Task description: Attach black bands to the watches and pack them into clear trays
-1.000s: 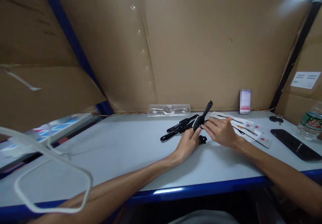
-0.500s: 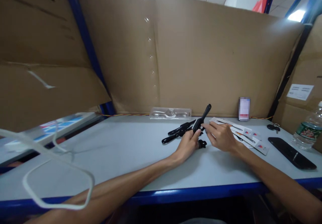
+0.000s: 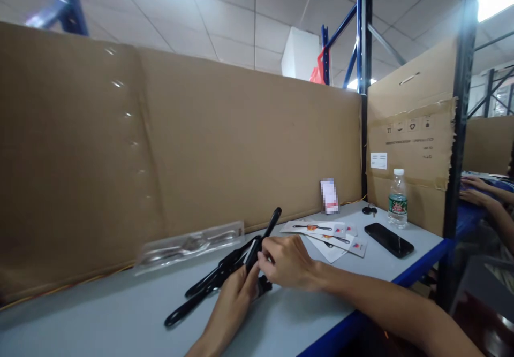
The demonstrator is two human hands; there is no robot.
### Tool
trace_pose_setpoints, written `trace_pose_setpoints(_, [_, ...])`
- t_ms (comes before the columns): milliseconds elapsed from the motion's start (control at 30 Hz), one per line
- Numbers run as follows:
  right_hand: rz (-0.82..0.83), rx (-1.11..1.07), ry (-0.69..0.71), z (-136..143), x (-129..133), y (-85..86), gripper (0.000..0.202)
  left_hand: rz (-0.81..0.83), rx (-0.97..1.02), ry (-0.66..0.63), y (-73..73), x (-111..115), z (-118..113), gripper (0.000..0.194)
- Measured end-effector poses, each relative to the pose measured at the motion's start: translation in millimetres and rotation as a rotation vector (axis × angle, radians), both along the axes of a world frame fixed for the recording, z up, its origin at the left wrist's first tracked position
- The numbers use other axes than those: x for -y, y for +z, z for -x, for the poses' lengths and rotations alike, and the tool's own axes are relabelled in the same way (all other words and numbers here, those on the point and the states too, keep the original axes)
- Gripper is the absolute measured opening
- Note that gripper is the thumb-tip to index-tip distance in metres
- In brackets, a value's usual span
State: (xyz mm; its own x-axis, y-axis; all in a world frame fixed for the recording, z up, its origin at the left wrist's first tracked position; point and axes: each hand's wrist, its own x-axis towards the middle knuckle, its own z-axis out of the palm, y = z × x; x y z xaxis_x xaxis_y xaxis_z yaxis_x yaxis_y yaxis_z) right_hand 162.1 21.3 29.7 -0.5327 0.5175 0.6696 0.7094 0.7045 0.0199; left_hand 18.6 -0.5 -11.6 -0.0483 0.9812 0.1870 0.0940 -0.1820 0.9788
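Black tool [image 3: 274, 221] still in left hand [image 3: 233, 299]; co-worker's hands [image 3: 477, 190] now in view.

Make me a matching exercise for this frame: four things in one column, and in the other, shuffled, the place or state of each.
Things
1. Bottle
2. Black phone
3. Clear plastic packaging
4. Left hand

Places and states
A. Lying flat on the table, dark screen up
B. Holding a black tool
C. Upright, with a white cap on
D. Along the foot of the cardboard wall, behind the black tool

Right pairs: 1-C, 2-A, 3-D, 4-B
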Motion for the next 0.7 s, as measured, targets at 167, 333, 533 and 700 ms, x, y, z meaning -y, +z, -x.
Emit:
trace_pose_setpoints(167, [-0.066,0.024,0.127,-8.1,-6.9,0.2,0.016,0.076,0.059,-0.042,12.0,5.7,-4.7,0.074])
trace_pose_setpoints(333, [-0.123,0.166,0.151,-16.0,-11.8,2.9,0.025,0.105,0.090,-0.036,12.8,3.9,-3.8,0.077])
trace_pose_setpoints(533, [-0.139,0.250,0.061,-14.4,-12.5,4.4,0.031,0.049,0.088,-0.062,-1.1,-7.8,-1.7,0.077])
trace_pose_setpoints(700, [-0.168,0.314,0.068,-15.5,-15.7,3.1,0.028,0.045,0.087,-0.073,-6.4,-9.9,0.9,0.068])
